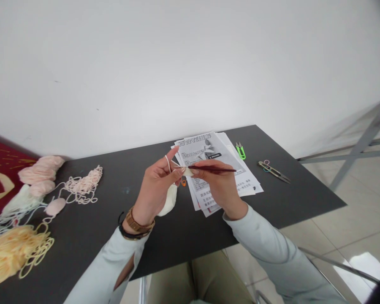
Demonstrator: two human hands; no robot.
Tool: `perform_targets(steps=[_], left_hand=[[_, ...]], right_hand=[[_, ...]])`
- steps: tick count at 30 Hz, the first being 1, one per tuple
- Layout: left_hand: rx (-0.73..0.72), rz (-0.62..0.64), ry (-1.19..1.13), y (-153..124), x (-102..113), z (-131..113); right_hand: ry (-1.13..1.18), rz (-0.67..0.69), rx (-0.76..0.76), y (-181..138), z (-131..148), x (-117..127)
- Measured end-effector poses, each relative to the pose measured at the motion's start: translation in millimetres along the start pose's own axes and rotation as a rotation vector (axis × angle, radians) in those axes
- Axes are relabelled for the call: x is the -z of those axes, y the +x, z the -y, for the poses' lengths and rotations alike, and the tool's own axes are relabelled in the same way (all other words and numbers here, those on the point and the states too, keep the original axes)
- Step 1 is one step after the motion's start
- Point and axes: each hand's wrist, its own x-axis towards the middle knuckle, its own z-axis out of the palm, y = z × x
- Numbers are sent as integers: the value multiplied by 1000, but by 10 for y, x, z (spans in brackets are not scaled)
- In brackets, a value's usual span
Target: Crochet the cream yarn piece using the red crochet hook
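At the far left stands a dark red panel with gold markings, and before it on the dark tabletop lie a bundle of pink yarn, a tangle of pale yarn and, nearer the person, a looped heap of yellow yarn. Just right of these sit a small pink ball and a loose pile of pink yarn. The left hand, with a brown watch and a black band at the wrist, is raised over the tabletop; a white strand loops around its lifted index finger, while its thumb and other fingers pinch a small cream piece between the two hands. Partly hidden below that hand is a smooth cream bundle, and beside the fingertips shows a small orange clip. The right hand has its fingers clamped on a slim dark red hook, its tip end at the cream piece. Beneath and beyond the hands lie overlapping printed sheets. Green-handled snips rest just right of the sheets, and metal snips with small coloured rings lie farther right.
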Motion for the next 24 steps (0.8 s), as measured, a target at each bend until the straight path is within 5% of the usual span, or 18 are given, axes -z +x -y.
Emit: perform_targets(steps=[10, 24], left_hand=[[102, 373, 59, 58, 221, -96], [124, 379, -30, 21, 161, -97]], right_hand=[[137, 125, -161, 53, 83, 72], [86, 210, -96, 32, 52, 109]])
